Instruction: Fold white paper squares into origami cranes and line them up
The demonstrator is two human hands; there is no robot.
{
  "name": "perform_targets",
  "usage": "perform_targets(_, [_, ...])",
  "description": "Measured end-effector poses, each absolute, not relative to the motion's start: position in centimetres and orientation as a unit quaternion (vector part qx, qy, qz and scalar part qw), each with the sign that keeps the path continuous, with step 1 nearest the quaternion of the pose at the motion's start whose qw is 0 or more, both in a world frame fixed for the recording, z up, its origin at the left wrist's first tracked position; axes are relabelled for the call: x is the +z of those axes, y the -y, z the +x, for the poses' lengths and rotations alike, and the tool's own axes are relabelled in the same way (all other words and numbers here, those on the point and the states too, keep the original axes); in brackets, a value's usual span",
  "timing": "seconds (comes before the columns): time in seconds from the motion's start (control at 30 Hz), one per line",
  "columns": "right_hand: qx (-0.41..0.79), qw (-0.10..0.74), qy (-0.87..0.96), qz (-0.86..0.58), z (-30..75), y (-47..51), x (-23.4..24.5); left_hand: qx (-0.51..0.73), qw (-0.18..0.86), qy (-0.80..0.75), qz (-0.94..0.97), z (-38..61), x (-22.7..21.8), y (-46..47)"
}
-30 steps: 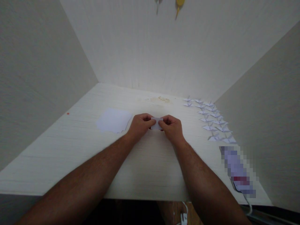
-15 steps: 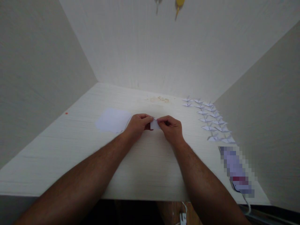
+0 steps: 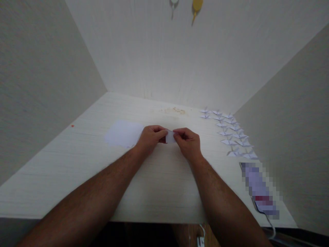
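A small folded piece of white paper (image 3: 170,136) is pinched between both hands over the middle of the pale wooden desk (image 3: 159,185). My left hand (image 3: 151,136) grips its left edge with curled fingers. My right hand (image 3: 187,141) grips its right edge, thumb and fingers pressed together. Just left of my left hand lies a stack of flat white paper squares (image 3: 122,133).
Several folded white paper cranes (image 3: 230,133) stand in two rows along the desk's right side. A blurred-out flat object (image 3: 259,188) with a cable lies near the front right corner. Walls close in on the left, back and right. A yellow thing (image 3: 196,7) hangs above.
The paper between my fingers looks narrower than a second ago. Both hands stayed at the same spot, and the view shifted slightly.
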State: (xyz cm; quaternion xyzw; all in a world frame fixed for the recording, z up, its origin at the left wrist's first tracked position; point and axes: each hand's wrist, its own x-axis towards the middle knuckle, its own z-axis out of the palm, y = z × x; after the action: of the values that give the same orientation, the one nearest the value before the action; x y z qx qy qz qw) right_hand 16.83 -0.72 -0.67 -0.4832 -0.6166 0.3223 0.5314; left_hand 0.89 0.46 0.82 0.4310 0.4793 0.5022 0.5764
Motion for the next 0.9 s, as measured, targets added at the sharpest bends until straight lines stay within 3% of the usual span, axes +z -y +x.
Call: perform_targets(0.9, [0.260,0.493,0.684,-0.470,17.3,1.0,0.2,0.523,0.606,-0.458,0.386,1.3,1.0,-0.4])
